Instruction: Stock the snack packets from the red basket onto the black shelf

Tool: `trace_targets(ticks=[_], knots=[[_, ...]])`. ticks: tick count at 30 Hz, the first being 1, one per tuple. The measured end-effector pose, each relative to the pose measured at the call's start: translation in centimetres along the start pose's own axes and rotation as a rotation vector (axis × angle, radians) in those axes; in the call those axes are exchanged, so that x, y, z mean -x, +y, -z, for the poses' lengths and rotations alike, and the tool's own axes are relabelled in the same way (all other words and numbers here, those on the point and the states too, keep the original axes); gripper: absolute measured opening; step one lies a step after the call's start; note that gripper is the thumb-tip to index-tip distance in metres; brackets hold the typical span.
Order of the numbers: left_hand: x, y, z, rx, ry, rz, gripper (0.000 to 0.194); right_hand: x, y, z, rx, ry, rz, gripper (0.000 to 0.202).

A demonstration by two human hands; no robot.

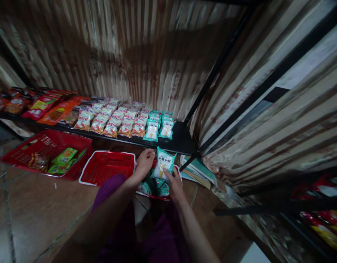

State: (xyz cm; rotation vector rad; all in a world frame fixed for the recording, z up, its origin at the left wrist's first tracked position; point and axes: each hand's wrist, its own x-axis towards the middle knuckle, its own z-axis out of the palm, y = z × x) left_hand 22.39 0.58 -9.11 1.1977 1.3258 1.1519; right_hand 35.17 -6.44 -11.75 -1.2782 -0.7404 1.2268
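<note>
My right hand grips a teal and white snack bag, thumb across its front. The bag is upright above a red basket in front of my knees, where more teal bags lie. To the left of the held bag is my left hand, its fingers curled in and no item showing in them. On the low black shelf ahead, matching teal bags stand at the right end. Beside them are rows of white and orange snack bags.
A red basket with a white rim sits left of my knees. Farther left, a larger red basket holds green packets. The black shelf has a metal post at its right; flat cartons lie below.
</note>
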Motion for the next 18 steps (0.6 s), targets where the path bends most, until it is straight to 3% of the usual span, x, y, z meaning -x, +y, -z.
trace_targets(ticks=[7,13,18], knots=[[1.9,2.3,1.1,0.244,-0.177,0.097,0.029,1.7,-3.8,-1.0,-0.097,0.009,-0.039,0.051],[3.0,5.4,1.8,0.457,-0.297,0.126,0.038,3.8,-5.1,-1.9,-0.132,-0.086,-0.039,0.062],[4.2,6.0,1.8,0.61,-0.334,0.138,0.038,5.2,-5.9,-2.2,-0.112,-0.141,-0.045,0.059]])
